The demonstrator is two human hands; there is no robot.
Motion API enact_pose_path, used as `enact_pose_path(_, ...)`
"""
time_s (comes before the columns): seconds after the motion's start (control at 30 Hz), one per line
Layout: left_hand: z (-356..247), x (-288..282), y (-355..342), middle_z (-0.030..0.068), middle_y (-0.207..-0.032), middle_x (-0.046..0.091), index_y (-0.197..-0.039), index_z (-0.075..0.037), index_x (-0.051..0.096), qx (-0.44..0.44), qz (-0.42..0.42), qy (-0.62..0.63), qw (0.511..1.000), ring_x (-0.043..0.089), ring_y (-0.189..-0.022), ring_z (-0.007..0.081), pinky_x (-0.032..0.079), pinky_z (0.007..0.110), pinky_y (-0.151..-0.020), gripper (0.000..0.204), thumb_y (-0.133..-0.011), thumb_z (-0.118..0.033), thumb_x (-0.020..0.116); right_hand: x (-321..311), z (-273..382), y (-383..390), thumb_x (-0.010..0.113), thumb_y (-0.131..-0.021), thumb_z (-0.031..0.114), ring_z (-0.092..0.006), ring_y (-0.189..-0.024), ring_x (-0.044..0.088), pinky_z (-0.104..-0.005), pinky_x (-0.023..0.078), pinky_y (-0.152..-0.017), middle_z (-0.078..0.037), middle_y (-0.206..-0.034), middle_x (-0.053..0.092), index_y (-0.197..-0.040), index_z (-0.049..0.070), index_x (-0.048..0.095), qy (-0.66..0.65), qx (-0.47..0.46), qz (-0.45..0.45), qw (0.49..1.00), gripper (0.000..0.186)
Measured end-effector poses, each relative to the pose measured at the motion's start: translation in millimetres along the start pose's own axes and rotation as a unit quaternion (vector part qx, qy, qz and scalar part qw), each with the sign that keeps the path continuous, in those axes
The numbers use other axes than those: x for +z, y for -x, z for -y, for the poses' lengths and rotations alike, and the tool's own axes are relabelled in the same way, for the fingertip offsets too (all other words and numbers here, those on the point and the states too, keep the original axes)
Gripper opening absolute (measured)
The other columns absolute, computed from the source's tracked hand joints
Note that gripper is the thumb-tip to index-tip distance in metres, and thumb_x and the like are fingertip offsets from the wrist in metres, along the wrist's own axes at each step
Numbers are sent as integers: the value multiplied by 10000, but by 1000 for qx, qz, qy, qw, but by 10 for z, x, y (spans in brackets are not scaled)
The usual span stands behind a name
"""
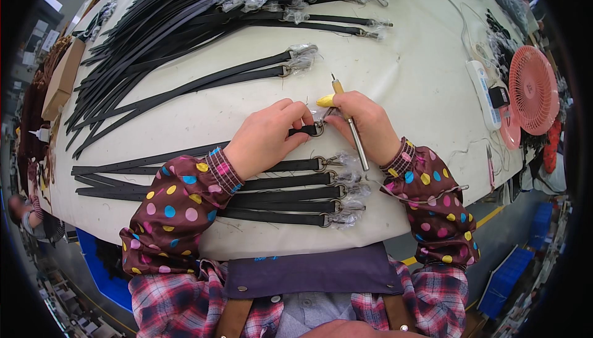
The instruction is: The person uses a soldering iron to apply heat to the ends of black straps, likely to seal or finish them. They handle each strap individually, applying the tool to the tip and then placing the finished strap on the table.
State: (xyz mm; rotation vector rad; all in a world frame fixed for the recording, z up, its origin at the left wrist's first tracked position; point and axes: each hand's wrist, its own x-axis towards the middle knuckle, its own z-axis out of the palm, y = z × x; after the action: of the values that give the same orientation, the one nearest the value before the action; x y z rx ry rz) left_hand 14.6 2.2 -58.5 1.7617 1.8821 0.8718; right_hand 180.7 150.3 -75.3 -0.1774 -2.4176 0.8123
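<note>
My left hand pinches a black strap close to its metal ring end. Facing it, my right hand grips a slim pen-shaped tool with a thin tip pointing away from me and a cord at its rear end. The same hand's thumb and fingers close on the metal clasp at the strap's end, partly in clear plastic. A yellow cover sits on a right fingertip. Nearer to me lie several black straps, their ring ends wrapped in clear plastic.
A large pile of black straps covers the far left of the white table. Two straps lie apart, just beyond my hands. At the right stand a pink fan and a white power strip with a black plug. A cardboard box borders the left edge.
</note>
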Motion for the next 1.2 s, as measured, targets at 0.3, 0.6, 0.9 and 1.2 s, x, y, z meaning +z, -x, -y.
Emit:
enact_pose_path(0.3, 9, -72, -30, 49, -807, 638, -954, -37, 579, -107, 53, 110, 987, 588, -664, 97, 503, 235, -596, 135, -882, -106, 669, -91, 168, 17, 654, -887, 93, -231, -787, 598, -313, 477, -688, -104, -824, 631, -1025, -6, 621, -144, 88, -6, 986, 174)
enact_pose_path(0.6, 58, -92, -5, 47, -866, 655, -958, -12, 520, -177, 68, 253, 949, 595, -704, 66, 512, 206, -595, 128, -946, -109, 603, 129, 192, 60, 697, -819, 149, -255, -732, 593, -352, 462, -675, -122, -779, 627, -902, 17, 518, -204, 176, 15, 963, 237)
enact_pose_path(0.9, 55, -88, -9, 50, -881, 660, -959, -17, 511, -179, 72, 249, 949, 590, -712, 65, 504, 207, -602, 132, -952, -119, 595, 120, 204, 67, 705, -796, 160, -277, -756, 554, -382, 451, -685, -111, -779, 618, -889, 38, 509, -166, 200, 38, 965, 249)
enact_pose_path(1.2, 52, -88, -19, 48, -879, 660, -961, -20, 507, -184, 76, 246, 949, 582, -710, 63, 501, 207, -599, 135, -954, -123, 595, 130, 193, 75, 707, -797, 159, -276, -753, 542, -386, 444, -688, -103, -773, 609, -881, 44, 513, -160, 197, 38, 966, 241)
